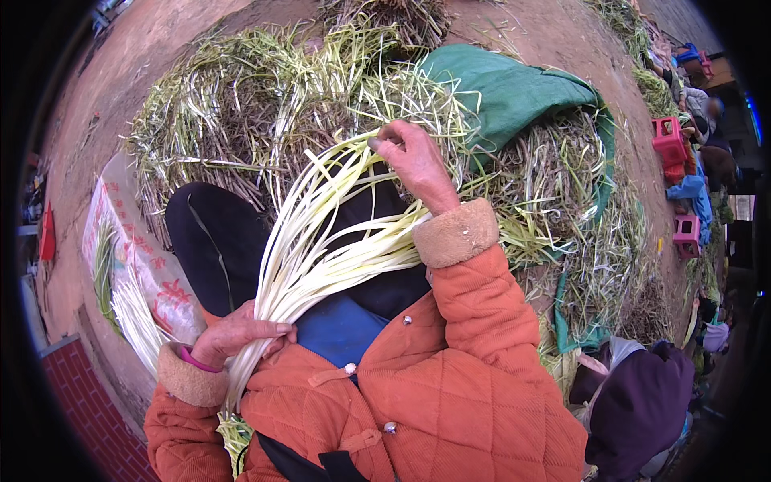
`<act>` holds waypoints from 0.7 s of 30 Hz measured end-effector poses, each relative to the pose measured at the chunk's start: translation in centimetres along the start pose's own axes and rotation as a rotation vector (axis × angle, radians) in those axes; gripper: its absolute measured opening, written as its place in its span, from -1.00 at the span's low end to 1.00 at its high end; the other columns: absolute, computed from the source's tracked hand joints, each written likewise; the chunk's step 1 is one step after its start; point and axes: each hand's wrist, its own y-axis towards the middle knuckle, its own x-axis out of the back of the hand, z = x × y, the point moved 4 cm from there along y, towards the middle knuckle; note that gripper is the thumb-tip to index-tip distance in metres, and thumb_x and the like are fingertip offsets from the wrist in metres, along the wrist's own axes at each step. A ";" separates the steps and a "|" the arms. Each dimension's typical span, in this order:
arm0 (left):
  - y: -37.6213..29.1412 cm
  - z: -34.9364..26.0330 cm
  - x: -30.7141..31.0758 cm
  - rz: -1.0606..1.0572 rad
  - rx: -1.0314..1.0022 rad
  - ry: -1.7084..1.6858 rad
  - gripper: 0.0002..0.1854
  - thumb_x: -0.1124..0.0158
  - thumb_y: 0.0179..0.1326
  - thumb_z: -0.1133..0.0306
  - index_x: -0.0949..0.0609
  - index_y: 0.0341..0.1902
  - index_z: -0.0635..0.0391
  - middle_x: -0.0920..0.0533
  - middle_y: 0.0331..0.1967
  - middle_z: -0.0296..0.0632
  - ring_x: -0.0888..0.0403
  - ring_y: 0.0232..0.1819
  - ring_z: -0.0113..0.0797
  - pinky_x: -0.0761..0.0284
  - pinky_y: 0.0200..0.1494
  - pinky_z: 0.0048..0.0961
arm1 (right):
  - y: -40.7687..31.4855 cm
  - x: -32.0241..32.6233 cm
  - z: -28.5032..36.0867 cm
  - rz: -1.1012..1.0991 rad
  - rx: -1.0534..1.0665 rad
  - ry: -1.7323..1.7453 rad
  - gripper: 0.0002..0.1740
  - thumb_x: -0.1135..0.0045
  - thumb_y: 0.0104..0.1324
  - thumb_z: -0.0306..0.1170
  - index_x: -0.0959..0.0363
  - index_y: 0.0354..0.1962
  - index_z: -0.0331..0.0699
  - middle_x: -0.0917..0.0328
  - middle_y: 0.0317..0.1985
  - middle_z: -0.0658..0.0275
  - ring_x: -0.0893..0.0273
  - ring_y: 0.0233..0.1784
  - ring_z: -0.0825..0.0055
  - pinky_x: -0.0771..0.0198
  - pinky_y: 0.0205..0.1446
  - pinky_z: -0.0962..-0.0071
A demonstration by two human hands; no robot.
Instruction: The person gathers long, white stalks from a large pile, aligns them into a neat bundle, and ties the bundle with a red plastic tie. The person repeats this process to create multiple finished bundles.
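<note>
My left hand [241, 331] is closed around the white lower stems of a bundle of blanched chives [313, 271], low by my left side. From that grip the long, pale yellow leaves fan up and to the right over my lap. At the upper end of the fan, my right hand [415, 159] has its thumb and curled fingers against some leaf tips, apparently pinching them. Part of the bundle passes beneath the right wrist and cuff. The stem ends below my left hand are partly hidden by the sleeve.
Heaped uncleaned chives [223, 114] lie before my knees, partly under a green woven sack [500, 84]. At left, white stems [135, 313] and a greener bunch [104, 271] rest on a printed plastic sack [171, 295]. A person in purple [638, 410] sits close at right; pink stools [668, 141] stand farther off.
</note>
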 end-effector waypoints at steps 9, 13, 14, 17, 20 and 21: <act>-0.3 0.9 0.5 -0.010 -0.045 -0.032 -0.78 -0.29 0.17 0.37 -0.54 -0.25 0.29 -0.53 -0.56 -0.22 -0.41 -0.68 -0.53 -0.42 -0.58 -0.53 | -0.7 -3.5 -0.5 -0.249 0.247 -0.319 -0.95 -0.02 0.08 -0.50 -0.42 -0.51 -0.32 -0.40 -0.40 0.11 -0.46 -0.31 0.11 -0.32 -0.20 0.10; -0.2 1.3 1.4 0.084 -0.039 -0.165 -0.66 -0.25 0.16 0.42 -0.45 -0.03 0.32 -0.56 -0.42 -0.07 -0.44 -0.62 -0.48 -0.43 -0.57 -0.52 | -0.9 1.7 -9.8 -0.470 -0.129 -0.216 -0.90 -0.13 0.09 -0.46 -0.50 -0.39 -0.28 -0.49 -0.33 0.08 -0.50 -0.26 0.10 -0.38 -0.17 0.21; -0.3 1.4 1.6 0.115 -0.055 -0.294 -0.62 -0.23 0.16 0.45 -0.42 0.02 0.33 -0.55 -0.39 -0.02 -0.44 -0.61 -0.46 -0.44 -0.57 -0.52 | -1.8 3.5 -12.1 -0.460 -0.227 -0.150 -0.88 -0.13 0.11 -0.43 -0.51 -0.37 -0.27 -0.50 -0.34 0.08 -0.51 -0.26 0.13 -0.39 -0.17 0.23; -0.6 1.2 1.3 0.241 -0.054 -0.567 -0.47 -0.18 0.15 0.50 -0.29 0.19 0.34 -0.53 -0.32 0.18 -0.47 -0.57 -0.35 -0.44 -0.57 -0.51 | -7.1 8.2 -15.8 -0.478 -0.487 0.005 -0.83 -0.13 0.14 -0.44 -0.52 -0.27 -0.26 -0.51 -0.32 0.11 -0.52 -0.29 0.25 -0.40 -0.20 0.35; -0.5 0.3 0.1 0.450 -0.110 -0.457 -0.43 -0.19 0.15 0.47 -0.26 0.23 0.31 -0.54 -0.30 0.18 -0.48 -0.58 -0.33 -0.45 -0.58 -0.49 | -13.0 9.3 -11.9 -0.659 -0.065 0.018 -0.71 -0.10 0.11 -0.59 -0.47 -0.16 -0.26 -0.48 -0.17 0.17 -0.49 -0.22 0.33 -0.39 -0.23 0.44; 0.1 0.3 0.4 0.302 -0.056 -0.446 -0.44 -0.19 0.15 0.47 -0.27 0.23 0.31 -0.54 -0.30 0.18 -0.48 -0.58 -0.33 -0.46 -0.58 -0.46 | -14.6 8.6 -9.9 -0.679 0.054 0.045 -0.65 -0.08 0.09 -0.64 -0.46 -0.12 -0.25 -0.45 -0.12 0.19 -0.48 -0.17 0.35 -0.39 -0.24 0.46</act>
